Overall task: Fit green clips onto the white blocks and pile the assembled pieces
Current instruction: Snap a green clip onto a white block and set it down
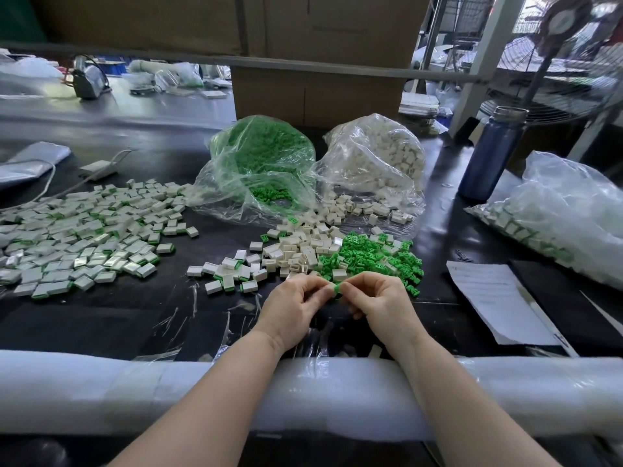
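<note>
where both sets of fingertips meet just above the black table (101, 318), a small green clip (335, 287) shows, pinched between left hand (292, 306) and right hand (377, 303), fingers curled; whether a white block sits with it i cannot tell. loose green clips (371, 256) and white blocks (296, 251) lie just behind, the assembled pile (84, 230) well left.

Your left hand (296, 303) and your right hand (379, 298) meet over the black table (101, 318), and together they pinch one green clip (337, 287); behind them lie loose white blocks (296, 251) and green clips (371, 256); the assembled pieces (81, 230) spread at the left.
</note>
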The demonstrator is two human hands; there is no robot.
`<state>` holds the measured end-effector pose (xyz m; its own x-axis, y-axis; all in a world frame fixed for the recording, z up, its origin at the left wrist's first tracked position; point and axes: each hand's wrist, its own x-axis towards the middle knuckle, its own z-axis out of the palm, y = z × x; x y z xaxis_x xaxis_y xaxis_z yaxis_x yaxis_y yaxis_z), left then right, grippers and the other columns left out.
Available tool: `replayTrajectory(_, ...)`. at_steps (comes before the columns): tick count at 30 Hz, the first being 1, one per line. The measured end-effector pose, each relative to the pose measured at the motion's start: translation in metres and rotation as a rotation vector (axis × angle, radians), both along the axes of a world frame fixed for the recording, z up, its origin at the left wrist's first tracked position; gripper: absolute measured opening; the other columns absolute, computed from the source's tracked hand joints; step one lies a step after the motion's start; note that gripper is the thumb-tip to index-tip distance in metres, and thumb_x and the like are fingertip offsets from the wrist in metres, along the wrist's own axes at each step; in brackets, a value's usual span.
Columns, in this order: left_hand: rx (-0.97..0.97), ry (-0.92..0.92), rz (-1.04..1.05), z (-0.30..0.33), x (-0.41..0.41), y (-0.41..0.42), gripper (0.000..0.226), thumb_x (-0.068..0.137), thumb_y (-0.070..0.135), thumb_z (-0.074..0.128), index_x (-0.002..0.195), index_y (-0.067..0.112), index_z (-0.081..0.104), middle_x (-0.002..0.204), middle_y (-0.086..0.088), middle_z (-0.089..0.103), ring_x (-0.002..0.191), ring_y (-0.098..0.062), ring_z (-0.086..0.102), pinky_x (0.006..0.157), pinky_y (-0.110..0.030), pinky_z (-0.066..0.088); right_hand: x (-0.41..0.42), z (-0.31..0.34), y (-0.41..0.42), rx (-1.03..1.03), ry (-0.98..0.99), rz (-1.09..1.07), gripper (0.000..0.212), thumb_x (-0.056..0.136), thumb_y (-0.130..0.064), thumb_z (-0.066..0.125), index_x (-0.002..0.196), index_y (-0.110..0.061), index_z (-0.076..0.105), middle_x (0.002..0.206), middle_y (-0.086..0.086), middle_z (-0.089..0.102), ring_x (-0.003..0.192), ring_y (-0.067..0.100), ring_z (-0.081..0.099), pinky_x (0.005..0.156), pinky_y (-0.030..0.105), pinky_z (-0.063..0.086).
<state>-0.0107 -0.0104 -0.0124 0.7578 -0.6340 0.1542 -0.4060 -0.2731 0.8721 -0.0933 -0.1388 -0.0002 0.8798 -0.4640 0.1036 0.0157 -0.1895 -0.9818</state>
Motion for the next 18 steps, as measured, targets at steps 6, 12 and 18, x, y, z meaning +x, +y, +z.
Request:
replayTrajectory(6,0.093,0.027,-0.033,-0.0025,0.0028,0.0009,0.018,0.090,0.030,0.058,0.099,0.020,0.070,0.111,-0.007,0.067,0.115,-0.020,0.056,0.099,-0.040,0.042,0.0026,-0.0020,0.0006,-0.083,0.042,-0.016,0.021,0.086,-0.005,0.063,0.068,-0.016,0.062,0.056,-0.002,0.058,0.048,0.005,0.050,0.048,0.018,0.045)
replayTrajectory(12,0.149,-0.001,-0.022,-0.0011,0.0027,0.0023,0.012,0.089,0.030,0.059,0.089,0.022,0.068,0.086,0.002,0.068,0.087,-0.018,0.062,0.087,-0.039,0.047,0.0028,-0.0038,0.0003,-0.197,0.113,0.020,0.024,0.088,-0.010,0.062,0.066,-0.020,0.059,0.059,0.000,0.057,0.053,0.009,0.049,0.059,0.030,0.046)
replayTrajectory(18,0.185,-0.011,-0.027,-0.0022,0.0024,0.0028,0.009,0.088,0.032,0.060,0.087,0.027,0.067,0.086,0.004,0.068,0.088,-0.016,0.062,0.088,-0.038,0.048,0.0026,-0.0023,0.0006,-0.204,0.156,0.048,0.023,0.088,-0.009,0.061,0.068,-0.019,0.058,0.061,0.001,0.057,0.055,0.010,0.050,0.058,0.027,0.045)
